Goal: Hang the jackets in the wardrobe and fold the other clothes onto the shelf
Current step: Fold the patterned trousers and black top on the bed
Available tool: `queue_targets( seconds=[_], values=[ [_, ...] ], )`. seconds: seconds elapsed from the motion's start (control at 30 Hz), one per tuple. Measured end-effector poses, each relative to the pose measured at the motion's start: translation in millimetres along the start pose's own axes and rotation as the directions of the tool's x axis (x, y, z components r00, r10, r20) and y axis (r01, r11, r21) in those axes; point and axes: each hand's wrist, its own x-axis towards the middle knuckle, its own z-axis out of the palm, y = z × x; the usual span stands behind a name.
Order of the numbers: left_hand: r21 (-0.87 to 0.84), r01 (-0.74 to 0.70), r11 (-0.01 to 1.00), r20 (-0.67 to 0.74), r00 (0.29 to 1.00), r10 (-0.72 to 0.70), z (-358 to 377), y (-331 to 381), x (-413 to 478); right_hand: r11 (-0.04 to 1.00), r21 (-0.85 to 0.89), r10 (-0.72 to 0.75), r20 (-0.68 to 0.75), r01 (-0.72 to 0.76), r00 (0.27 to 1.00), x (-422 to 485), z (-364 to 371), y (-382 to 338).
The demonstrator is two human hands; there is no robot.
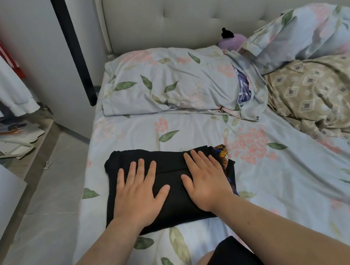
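So we've got a folded black garment (166, 162) lying flat on the floral bed sheet (191, 128), a bit left of center in the lower middle of the frame, close to the bed's left edge. A bit of colourful print (221, 152) peeks out along its right side.

Both hands are flat on top of it, palms down. The left hand (137, 189) has its fingers straight and spread wide over the left half. The right hand (206, 181) sits on the right half, fingers straight and closer together, thumb pointing in toward the other hand. Neither is gripping anything, they're just pressing on the cloth. There's a small gap of black fabric between the two thumbs.

Further up the frame there's a floral pillow (164, 85) lying across the bed, and a second one (311, 32) propped in the upper right against the padded headboard (187, 9). Something small and purple (232, 41) sits between them, can't tell what it is. A beige patterned blanket (324, 96) is bunched up at the right edge.

On the left side, a messy pile of papers (9, 139) sits on the grey floor (40, 193). At the bottom center we can see our own black shorts (231, 259).
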Motion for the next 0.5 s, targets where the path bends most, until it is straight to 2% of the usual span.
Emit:
queue_targets(
  seconds=[0.17,0.3,0.5],
  values=[
    [0.043,0.014,0.999,0.017,1.0,-0.014,11,1,18,0.999,-0.027,0.024,0.031,-0.024,0.999,16,11,1],
    [0.075,0.01,0.997,0.086,0.996,-0.017,13,2,31,0.999,-0.039,0.041,0.075,-0.038,0.996,27,10,1],
    [0.0,0.015,1.0,0.09,0.996,-0.015,0,-3,25,0.997,-0.041,0.076,0.117,-0.071,0.99,25,-3,-4]
  ],
)
